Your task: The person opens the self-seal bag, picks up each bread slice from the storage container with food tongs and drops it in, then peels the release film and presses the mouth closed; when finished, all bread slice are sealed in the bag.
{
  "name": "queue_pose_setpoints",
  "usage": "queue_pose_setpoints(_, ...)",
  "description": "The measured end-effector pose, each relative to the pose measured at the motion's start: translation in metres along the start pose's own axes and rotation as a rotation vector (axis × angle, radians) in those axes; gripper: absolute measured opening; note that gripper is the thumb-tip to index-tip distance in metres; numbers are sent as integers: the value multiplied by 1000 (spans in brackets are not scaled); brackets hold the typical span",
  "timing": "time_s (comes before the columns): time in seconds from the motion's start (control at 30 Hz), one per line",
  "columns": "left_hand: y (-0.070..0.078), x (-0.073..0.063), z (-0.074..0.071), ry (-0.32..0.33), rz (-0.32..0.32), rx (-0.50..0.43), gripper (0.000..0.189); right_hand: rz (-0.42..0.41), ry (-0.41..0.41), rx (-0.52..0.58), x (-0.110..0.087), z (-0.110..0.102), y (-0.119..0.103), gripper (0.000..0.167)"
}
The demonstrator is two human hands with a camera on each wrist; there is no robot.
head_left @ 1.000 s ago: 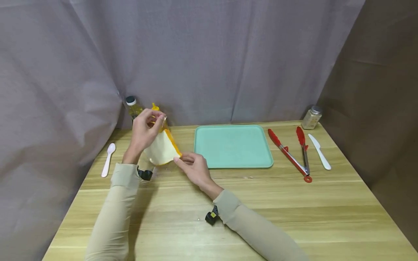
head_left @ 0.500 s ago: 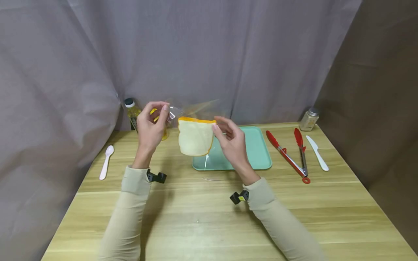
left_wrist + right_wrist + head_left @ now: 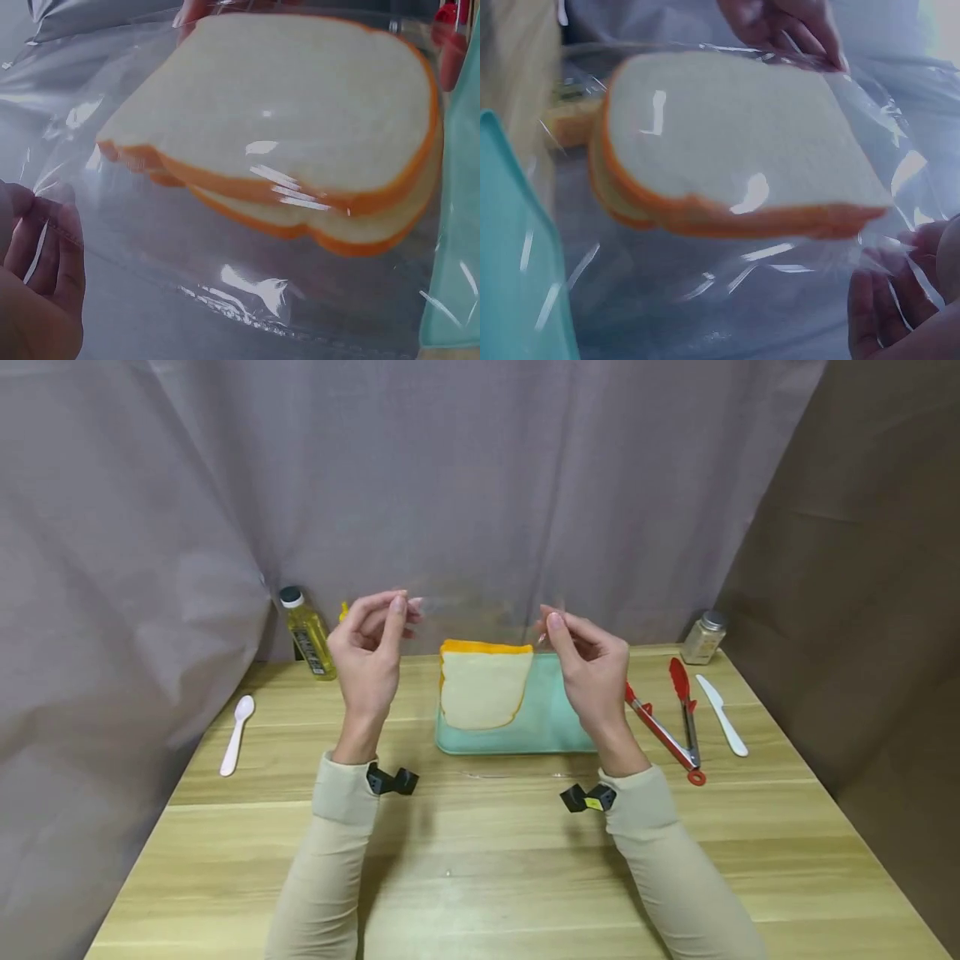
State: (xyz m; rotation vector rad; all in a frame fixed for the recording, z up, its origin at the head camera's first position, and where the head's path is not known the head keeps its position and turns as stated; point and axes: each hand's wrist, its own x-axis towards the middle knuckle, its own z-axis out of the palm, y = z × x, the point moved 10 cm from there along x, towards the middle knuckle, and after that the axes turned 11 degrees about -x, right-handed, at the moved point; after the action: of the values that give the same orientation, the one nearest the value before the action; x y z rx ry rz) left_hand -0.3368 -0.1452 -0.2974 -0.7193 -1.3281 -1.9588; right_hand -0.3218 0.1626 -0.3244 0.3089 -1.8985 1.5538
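Observation:
Slices of white bread [image 3: 486, 687] with orange-brown crusts hang inside a clear plastic bag [image 3: 255, 289]. At least two slices lie face to face, the rear one showing past the front one in the left wrist view. My left hand [image 3: 367, 660] pinches the bag's upper left part between thumb and fingers. On the other side my right hand [image 3: 596, 672] pinches the upper right part. The bag is spread between both hands, and the bread overlaps the mint-green tray [image 3: 480, 750] in the head view.
Left of the hands lie a white spoon [image 3: 237, 735], an oil bottle [image 3: 309, 639] and a yellow-tipped bottle [image 3: 343, 611] mostly hidden behind the left hand. Red-tipped tongs [image 3: 686, 718], a white knife [image 3: 722, 717] and a seasoning jar [image 3: 703, 639] are on the right.
The bagged bread has come up from the left side to in front of the tray. Both hands moved right, and the right hand shifted from the bread's corner to the bag's upper right.

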Motion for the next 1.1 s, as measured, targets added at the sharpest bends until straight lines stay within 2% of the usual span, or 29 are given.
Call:
queue_pose_setpoints(0.13, 5, 1, -3, 25, -16, -13, 17, -15, 18, 15, 3, -9, -8, 18)
queue_pose_setpoints(0.3, 0, -3, 0, 13, -93, -41, 17, -30, -1, 55, 4, -11, -12, 18)
queue_pose_setpoints(0.47, -7, -4, 0, 22, -140, -59, 16, -55, -7, 71, 7, -12, -12, 17)
queue_pose_setpoints(0.67, -14, -5, 2, 28, -198, -106, 14, -18, -45, 99, 8, -10, -8, 23)
queue_pose_setpoints(0.87, -10, -2, -3, 21, -176, -111, 15, -2, -48, 145, 10, -11, -6, 16)
queue_pose_setpoints(1.0, -9, 1, -6, -19, -155, -115, 18, -7, -80, 194, 13, -13, -8, 16)
queue_pose_setpoints(1.1, -10, 2, -5, -73, -156, -130, 19, -13, -99, 227, 15, -15, -8, 16)
